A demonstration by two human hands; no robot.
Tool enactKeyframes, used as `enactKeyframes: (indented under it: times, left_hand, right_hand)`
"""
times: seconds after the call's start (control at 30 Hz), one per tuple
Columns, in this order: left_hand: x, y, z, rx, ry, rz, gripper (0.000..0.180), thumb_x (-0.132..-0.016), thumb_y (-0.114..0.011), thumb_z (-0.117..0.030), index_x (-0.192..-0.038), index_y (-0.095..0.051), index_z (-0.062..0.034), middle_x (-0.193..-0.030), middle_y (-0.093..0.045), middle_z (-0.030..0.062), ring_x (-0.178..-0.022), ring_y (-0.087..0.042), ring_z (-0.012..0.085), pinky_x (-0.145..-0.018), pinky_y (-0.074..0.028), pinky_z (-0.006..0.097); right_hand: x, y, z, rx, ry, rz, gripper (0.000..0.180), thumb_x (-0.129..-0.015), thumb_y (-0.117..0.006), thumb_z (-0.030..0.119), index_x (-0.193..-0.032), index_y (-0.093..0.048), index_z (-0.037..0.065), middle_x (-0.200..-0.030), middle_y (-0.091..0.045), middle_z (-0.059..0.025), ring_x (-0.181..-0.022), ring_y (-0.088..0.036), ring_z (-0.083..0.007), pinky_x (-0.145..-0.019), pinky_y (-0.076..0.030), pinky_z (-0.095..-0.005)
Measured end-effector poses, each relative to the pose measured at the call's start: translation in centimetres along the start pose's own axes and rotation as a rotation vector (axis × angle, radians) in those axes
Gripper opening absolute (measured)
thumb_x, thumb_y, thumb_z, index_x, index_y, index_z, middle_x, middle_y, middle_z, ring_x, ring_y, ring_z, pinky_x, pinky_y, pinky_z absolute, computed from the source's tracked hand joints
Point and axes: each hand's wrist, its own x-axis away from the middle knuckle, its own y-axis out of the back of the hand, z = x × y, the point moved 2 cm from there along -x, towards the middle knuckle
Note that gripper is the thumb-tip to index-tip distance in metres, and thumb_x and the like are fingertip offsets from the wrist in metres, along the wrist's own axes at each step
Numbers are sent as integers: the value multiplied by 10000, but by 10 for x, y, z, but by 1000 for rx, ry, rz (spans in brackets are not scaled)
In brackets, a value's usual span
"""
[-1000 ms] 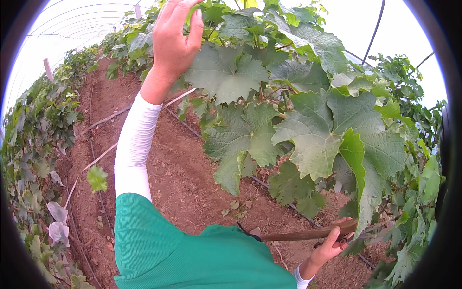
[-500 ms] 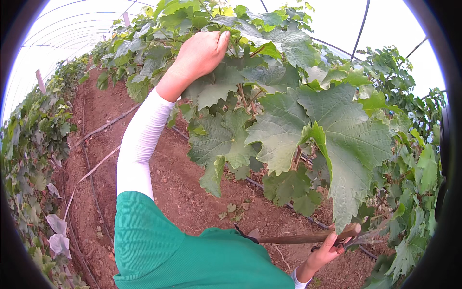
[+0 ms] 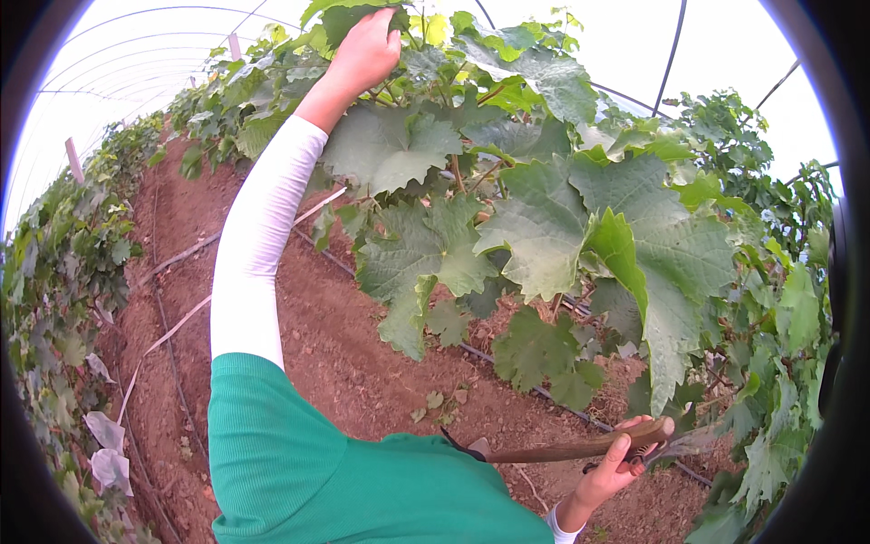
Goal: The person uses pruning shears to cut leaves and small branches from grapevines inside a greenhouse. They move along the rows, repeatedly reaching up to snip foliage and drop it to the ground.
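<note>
My left hand (image 3: 367,50) is raised to the top of the grapevine (image 3: 399,150), its fingers closed on a green leafy shoot (image 3: 349,20); the exact grip point is hidden behind the hand. Low on the right, my right hand (image 3: 612,471) is wrapped round a wooden-handled tool (image 3: 562,449). The handle lies nearly level across my front, with a dark metal part at its left end against my green top. Something dark with a small coil shows under the fingers, too hidden to name. Broad vine leaves (image 3: 535,222) hang between my two hands.
Reddish soil (image 3: 335,317) runs under the vines, with a thin dark hose (image 3: 471,352) along it. A pale strap (image 3: 177,328) slants across the left. Another vine row (image 3: 68,299) with white bags (image 3: 111,462) stands left. Hoops (image 3: 671,54) arch overhead.
My left hand has moved up and slightly left, and a leafy shoot now shows above it. The nearby leaves have shifted a little. My right hand stays almost where it was, still holding the wooden-handled tool.
</note>
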Motion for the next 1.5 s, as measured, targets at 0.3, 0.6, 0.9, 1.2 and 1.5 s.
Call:
enactKeyframes:
  times: [0.3,0.6,0.9,1.2,1.5]
  left_hand:
    - [-16,-17,-9,-678,-461,220,356,-792,-553,-72,-1137,-606,-139,-1184,-537,81,-1072,-551,223,-762,-522,318]
    - [-35,-25,1,-842,-537,349,198,-734,-582,-45,-915,-646,-91,-1106,-537,73,-1000,-565,212,-722,-543,325]
    - [-35,-12,-4,-693,-580,291,125,-712,-593,-63,-830,-633,-72,-951,-562,93,-934,-571,254,-734,-511,360]
    - [-15,-11,-11,-468,-543,158,64,-690,-604,-80,-745,-621,-53,-797,-586,114,-869,-578,296,-747,-479,395]
    - [-17,-10,5,293,345,222,165,-752,-591,-62,-879,-662,16,-743,-618,149,-684,-577,239,-626,-467,352]
  right_hand:
    - [1,1,5,-24,10,44,619,-921,-564,168,-1425,-250,-8,-1324,-452,-148,-1187,-476,-215,-1034,-358,-362]
    - [9,1,9,-33,-46,47,637,-913,-562,180,-1414,-229,-26,-1372,-392,-185,-1255,-416,-252,-1084,-301,-395]
    - [11,4,5,-5,-56,37,642,-904,-576,212,-1401,-247,-26,-1365,-387,-191,-1267,-401,-261,-1083,-301,-405]
    - [17,-7,9,45,21,-37,592,-915,-558,164,-1417,-291,-1,-1264,-501,-132,-1089,-511,-197,-1005,-367,-357]
    - [19,-14,20,44,28,9,527,-904,-566,165,-1365,-364,11,-1182,-503,-94,-1005,-487,-170,-931,-379,-325]
